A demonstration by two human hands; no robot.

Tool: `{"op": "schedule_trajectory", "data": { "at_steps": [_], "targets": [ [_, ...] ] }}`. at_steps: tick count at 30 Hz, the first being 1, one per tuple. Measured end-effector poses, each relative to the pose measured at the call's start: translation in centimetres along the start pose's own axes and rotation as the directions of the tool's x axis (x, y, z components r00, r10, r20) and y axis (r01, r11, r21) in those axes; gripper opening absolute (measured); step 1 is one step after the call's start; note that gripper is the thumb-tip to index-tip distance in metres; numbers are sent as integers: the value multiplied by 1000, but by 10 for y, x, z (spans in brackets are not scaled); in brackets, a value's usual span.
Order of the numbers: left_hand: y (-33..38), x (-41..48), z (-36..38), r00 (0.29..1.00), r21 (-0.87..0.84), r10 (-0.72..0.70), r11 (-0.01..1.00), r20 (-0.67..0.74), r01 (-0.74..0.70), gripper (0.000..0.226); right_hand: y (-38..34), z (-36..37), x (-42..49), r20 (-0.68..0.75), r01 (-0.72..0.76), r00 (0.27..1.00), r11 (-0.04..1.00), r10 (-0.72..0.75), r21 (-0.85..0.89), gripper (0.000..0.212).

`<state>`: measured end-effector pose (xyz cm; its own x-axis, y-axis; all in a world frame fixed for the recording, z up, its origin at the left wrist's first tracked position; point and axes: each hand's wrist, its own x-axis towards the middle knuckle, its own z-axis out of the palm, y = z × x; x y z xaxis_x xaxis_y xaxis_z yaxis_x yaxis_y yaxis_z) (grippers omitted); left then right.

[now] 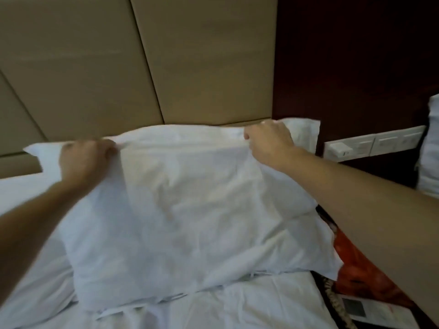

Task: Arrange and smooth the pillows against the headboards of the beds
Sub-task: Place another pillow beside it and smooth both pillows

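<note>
White pillow (180, 210) stands on the bed (249, 307), top edge against the headboard (142, 67); left hand (83, 160) and right hand (268, 141) both pinch that edge, fingers closed on cloth; bare headboard above; dark wall (356, 55) right of the pillow.

Pillow (185, 210) plain white, no print, faint yellowish tint in the creases near its middle. Bed sheet (249, 305) white too, plain. Headboard (118, 67) tan/beige panels split by thin dark seams. Wall panel (356, 55) right of it very dark brown, nearly black. Switch plate (375, 144) white with pale grey squares. Red-orange item (361, 269) at the bed's right edge (blurred, pattern unclear). Below it a white card (370, 309) with a dark grey square. Second white pillow (431, 148) at far right edge.
</note>
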<state>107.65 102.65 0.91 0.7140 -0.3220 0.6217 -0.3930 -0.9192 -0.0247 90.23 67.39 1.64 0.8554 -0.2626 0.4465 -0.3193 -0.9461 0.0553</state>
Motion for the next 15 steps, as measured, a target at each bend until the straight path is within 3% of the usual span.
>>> {"op": "schedule_trajectory", "data": {
  "at_steps": [2,4,6,9,12,15],
  "targets": [
    [18,-26,18,1000,-53,-10,999,-19,9,40,-7,19,-15,88,19,996,1000,-18,-16,36],
    [40,-47,35,998,-77,36,996,-57,-41,52,-18,38,-26,66,62,996,997,-65,38,45],
    [75,-65,41,979,-93,178,978,-103,-188,62,-36,53,-33,-21,136,991,987,-134,90,53],
    [132,-78,52,891,-62,442,891,-107,-450,67,-76,75,-34,-123,255,963,957,-239,135,64],
    [140,-63,77,895,9,446,895,-12,-446,70,-88,103,-29,-186,297,944,948,-274,114,62],
    [94,-48,105,934,103,353,929,51,-356,79,-20,135,-20,-156,237,959,971,-235,-4,69]
  ]
}}
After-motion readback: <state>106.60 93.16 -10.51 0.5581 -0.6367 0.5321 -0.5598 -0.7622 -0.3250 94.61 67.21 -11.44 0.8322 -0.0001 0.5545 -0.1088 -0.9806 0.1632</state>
